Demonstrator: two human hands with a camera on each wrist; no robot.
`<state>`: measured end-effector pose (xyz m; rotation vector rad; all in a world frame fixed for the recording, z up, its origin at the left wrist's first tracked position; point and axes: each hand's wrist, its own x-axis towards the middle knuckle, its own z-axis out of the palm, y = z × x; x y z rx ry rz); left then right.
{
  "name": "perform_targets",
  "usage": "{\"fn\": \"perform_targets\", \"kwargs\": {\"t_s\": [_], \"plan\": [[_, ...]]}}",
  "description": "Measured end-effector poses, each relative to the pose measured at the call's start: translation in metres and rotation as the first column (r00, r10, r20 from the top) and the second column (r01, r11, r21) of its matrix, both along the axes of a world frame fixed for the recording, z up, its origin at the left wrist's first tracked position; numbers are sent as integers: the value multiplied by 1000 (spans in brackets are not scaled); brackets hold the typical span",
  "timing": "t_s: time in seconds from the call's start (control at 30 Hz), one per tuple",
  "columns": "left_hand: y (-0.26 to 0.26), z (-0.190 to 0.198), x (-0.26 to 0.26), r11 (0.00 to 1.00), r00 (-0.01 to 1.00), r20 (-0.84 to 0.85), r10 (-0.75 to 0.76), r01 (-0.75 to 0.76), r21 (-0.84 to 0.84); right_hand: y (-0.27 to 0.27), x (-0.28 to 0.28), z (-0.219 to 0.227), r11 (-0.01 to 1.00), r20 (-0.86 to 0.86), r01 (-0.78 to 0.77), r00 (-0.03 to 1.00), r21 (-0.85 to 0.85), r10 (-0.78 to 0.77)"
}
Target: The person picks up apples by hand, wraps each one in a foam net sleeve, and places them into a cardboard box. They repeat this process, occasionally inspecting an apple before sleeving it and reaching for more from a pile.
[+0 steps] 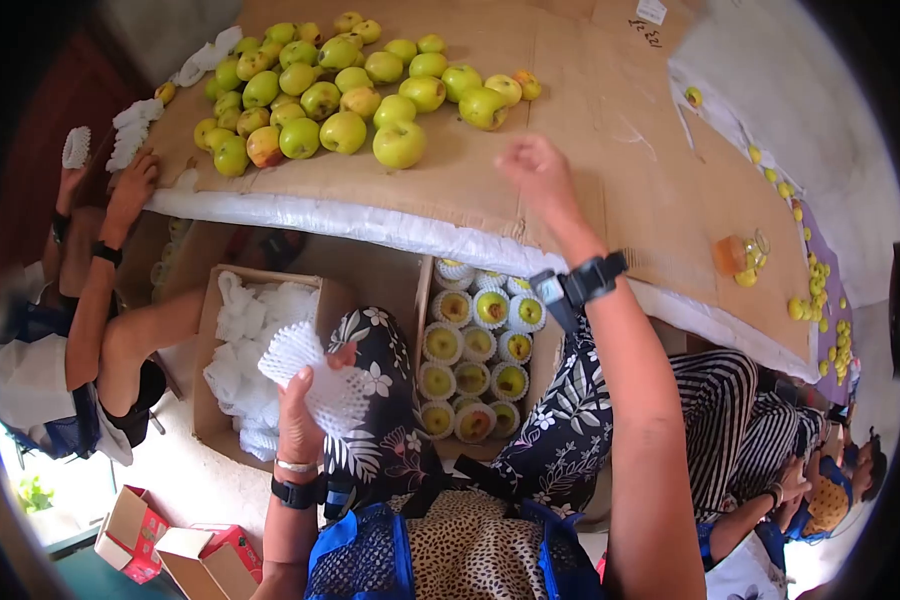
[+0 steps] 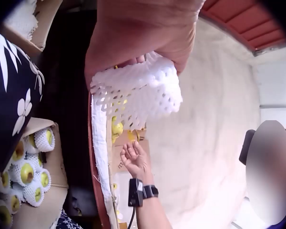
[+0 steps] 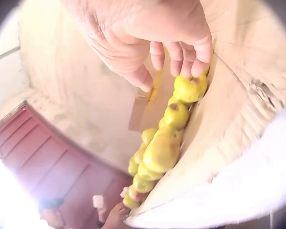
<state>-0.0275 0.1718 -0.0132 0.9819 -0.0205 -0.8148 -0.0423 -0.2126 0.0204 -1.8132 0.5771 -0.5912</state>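
Note:
White foam netting (image 1: 335, 400) is gripped in my left hand (image 1: 298, 412), held above the lap. In the left wrist view, the netting (image 2: 138, 90) hangs from the curled fingers of that hand (image 2: 143, 31); its inside is mostly hidden. My right hand (image 1: 542, 178) is raised over the cardboard-covered table (image 1: 610, 130), holding nothing, its fingers loosely bent. Green-yellow apples (image 1: 400, 145) lie heaped left of it. The right wrist view has this hand (image 3: 157, 33) with its fingertips beside the nearest apple (image 3: 188, 89); contact cannot be told.
Below the table, a carton holds netted apples (image 1: 491, 308), and another holds white foam nets (image 1: 260, 330). A jar of amber liquid (image 1: 735, 255) stands at the table's right. People sit on both sides, one with a hand (image 1: 135, 185) at the table's left edge.

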Motion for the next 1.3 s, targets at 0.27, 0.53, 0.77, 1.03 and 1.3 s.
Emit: {"fn": "perform_targets", "kwargs": {"t_s": [0.27,0.53,0.77,1.03,1.3], "plan": [[8,-26,5,977,855,-474,209,-203,65,-49,88,-20,947,-80,281,952,-154,-296],[-20,-16,4,999,974,-223,-29,38,37,-52,84,-23,989,-13,110,994,99,-109],[-39,-19,-14,919,827,519,-216,-7,394,33,-35,19,348,436,-440,895,828,94],[-49,-27,-55,901,697,660,-281,-44,431,120,-156,-6,278,392,-376,920,884,-4],[-56,-9,-71,727,114,782,-612,-309,614,181,-199,-32,458,386,-312,920,832,-74]]}}
